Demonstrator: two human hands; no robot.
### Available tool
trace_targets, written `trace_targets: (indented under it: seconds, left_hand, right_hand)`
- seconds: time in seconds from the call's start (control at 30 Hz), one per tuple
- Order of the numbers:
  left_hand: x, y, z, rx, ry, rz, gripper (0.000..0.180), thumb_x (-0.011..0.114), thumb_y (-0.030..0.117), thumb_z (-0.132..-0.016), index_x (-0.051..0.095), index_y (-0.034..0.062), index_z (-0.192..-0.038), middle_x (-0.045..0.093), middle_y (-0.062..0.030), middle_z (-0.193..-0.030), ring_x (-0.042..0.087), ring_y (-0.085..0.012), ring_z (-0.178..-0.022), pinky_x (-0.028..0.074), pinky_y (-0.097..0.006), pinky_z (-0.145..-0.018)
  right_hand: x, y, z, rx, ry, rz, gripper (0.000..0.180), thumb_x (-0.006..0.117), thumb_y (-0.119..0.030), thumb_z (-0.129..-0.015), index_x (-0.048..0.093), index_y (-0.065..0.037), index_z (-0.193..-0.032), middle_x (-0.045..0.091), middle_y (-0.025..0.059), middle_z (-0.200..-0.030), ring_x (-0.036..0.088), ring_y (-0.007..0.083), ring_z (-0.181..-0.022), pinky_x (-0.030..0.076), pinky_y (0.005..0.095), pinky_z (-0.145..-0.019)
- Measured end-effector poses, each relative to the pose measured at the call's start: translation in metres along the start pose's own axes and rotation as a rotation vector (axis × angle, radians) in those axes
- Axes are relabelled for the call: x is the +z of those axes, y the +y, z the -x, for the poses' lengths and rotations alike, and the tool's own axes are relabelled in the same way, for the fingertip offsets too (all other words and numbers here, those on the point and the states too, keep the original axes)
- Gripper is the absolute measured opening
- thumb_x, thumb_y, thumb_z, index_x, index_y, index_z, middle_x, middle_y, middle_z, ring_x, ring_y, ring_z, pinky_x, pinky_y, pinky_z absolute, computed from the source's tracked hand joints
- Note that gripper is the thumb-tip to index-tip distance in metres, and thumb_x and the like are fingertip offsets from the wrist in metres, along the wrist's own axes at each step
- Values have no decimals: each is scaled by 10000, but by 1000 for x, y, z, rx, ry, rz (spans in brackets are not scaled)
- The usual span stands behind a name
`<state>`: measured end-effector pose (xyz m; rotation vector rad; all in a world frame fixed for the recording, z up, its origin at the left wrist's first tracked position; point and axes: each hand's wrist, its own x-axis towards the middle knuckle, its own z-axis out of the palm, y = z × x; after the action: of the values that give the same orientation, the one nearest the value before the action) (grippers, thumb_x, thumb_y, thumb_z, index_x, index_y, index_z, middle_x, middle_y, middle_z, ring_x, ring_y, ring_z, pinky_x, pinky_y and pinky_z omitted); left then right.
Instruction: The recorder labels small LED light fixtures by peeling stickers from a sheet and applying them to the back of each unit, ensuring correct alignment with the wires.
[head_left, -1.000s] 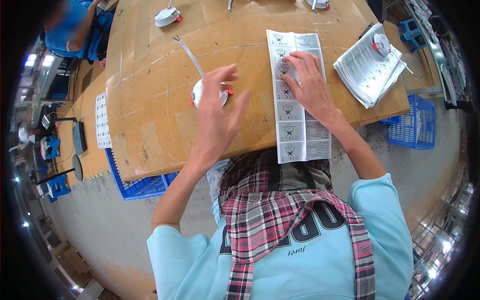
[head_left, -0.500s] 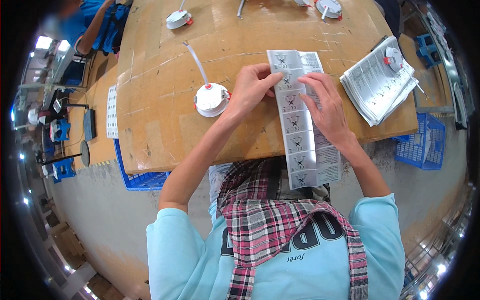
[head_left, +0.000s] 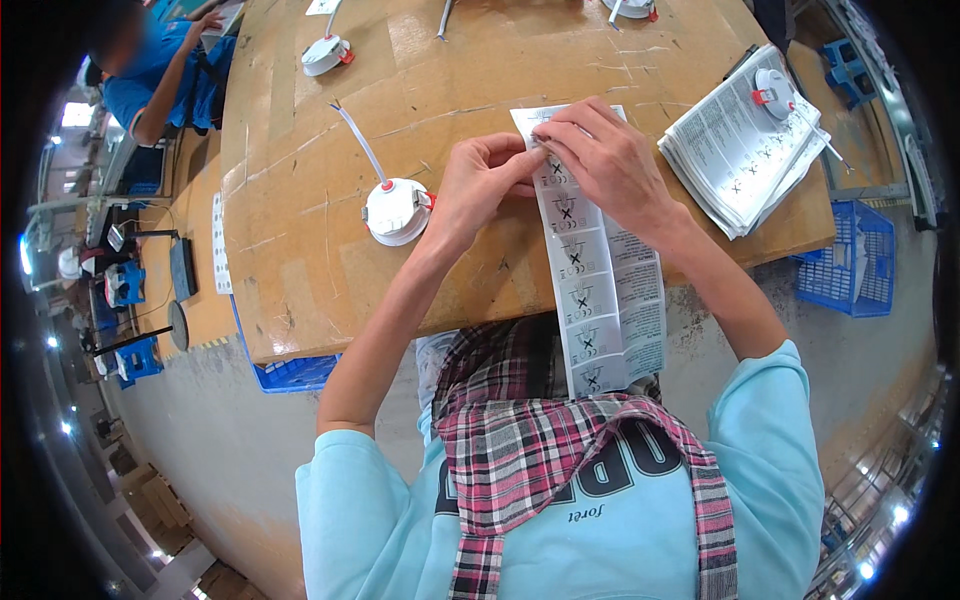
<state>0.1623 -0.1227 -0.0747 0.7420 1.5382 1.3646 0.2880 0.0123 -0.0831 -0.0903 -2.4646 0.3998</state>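
A long, creased white sheet of printed labels (head_left: 578,272) lies on the table in front of me. Its near end hangs past the table edge toward my lap. My left hand (head_left: 478,190) pinches the sheet's left side near the far end, thumb on top. My right hand (head_left: 615,170) reaches across the same spot, its fingertips closed together against the sheet beside my left thumb. Whether a label is between those fingertips is hidden. Left of my left hand sits a round white downlight (head_left: 398,212) with red clips and a grey cable pointing away.
A stack of printed leaflets (head_left: 722,160) lies at the right, with another downlight (head_left: 774,92) on top. More downlights, one at the far left (head_left: 326,55), stand toward the back of the wooden table (head_left: 300,280). Blue crates (head_left: 850,262) flank it below. A co-worker (head_left: 165,75) sits far left.
My right hand has moved left and away from me, bringing its fingers to my left thumb. The view has shifted slightly. My left hand keeps its pinch on the sheet.
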Motion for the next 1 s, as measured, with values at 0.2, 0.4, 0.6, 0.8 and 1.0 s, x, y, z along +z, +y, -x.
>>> trace_targets:
  seconds: [0.2,0.4,0.6,0.8,1.0]
  left_hand:
    - [-4,0,5,-30,-28,82,284,622,163,-895,650,-43,-1088,680,-104,-955,657,-141,-859,543,-269,-801]
    - [-5,0,4,2,-42,12,288,631,150,-889,653,-52,-1094,682,-113,-970,660,-148,-867,555,-275,-786]
    - [-4,5,-1,34,-71,-31,279,612,132,-893,652,-64,-1088,682,-112,-958,665,-153,-840,558,-272,-775]
    - [-2,6,-3,53,-87,-67,269,608,128,-892,657,-58,-1079,681,-110,-948,668,-156,-842,559,-276,-776]
    - [-1,3,-5,30,-95,-23,284,617,151,-899,653,-57,-1089,683,-112,-952,669,-157,-840,561,-276,-780]
  right_hand:
    - [-1,2,-1,-71,-11,14,119,672,-54,-777,663,-51,-895,633,44,-879,607,182,-860,536,285,-723]
    - [-2,2,-4,-162,-49,63,133,687,-36,-744,655,-52,-872,642,47,-840,619,174,-828,545,279,-687]
    - [-7,4,-8,-221,-81,167,127,699,-34,-737,644,-36,-852,636,55,-830,616,170,-829,546,281,-681]
    - [-8,7,-9,-249,-111,240,144,734,-43,-731,644,-37,-842,637,55,-818,622,168,-817,554,284,-662]
    - [-5,10,-8,-208,-118,238,84,698,-70,-785,653,-45,-852,643,49,-826,624,165,-813,547,275,-668]
